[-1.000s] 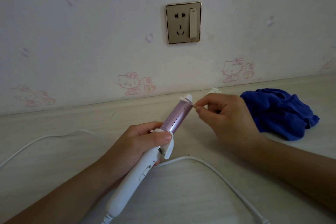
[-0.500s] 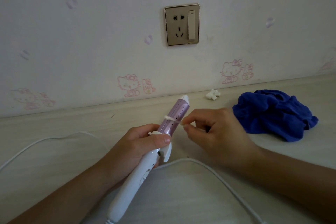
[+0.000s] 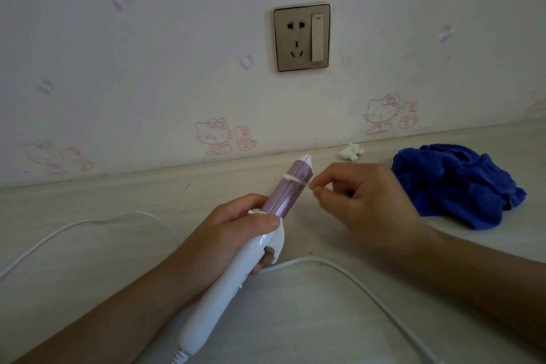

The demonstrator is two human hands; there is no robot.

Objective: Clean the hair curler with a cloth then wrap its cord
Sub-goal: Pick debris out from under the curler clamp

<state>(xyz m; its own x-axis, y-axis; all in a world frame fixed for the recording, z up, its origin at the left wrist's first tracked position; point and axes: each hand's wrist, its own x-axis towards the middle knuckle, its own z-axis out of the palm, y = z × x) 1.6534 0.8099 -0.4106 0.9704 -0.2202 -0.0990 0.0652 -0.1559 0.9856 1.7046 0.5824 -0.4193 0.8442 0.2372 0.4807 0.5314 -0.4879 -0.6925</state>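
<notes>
While gripped by the left hand [image 3: 236,227] at the junction of white handle and pink barrel, hair curler [image 3: 260,233] held tilted above the table [image 3: 88,260], tip toward the wall. Right hand [image 3: 360,204] closed in a pinch, thumb and forefinger on the end of a thin white strand [image 3: 295,180] lying across the barrel near the tip; nature of strand not determinable. Blue cloth [image 3: 455,183] lying bunched on the table to the right, apart from both hands, not in use. Cord [image 3: 339,267] trailing loose over the table, unwrapped.

Judged stage: debris removal ahead of wiping. Recommended: draw strand off slowly along the barrel, keep left grip firm, avoid tugging against the clip seam, then fetch cloth. Small white scrap [image 3: 351,152] by the wall noted.
</notes>
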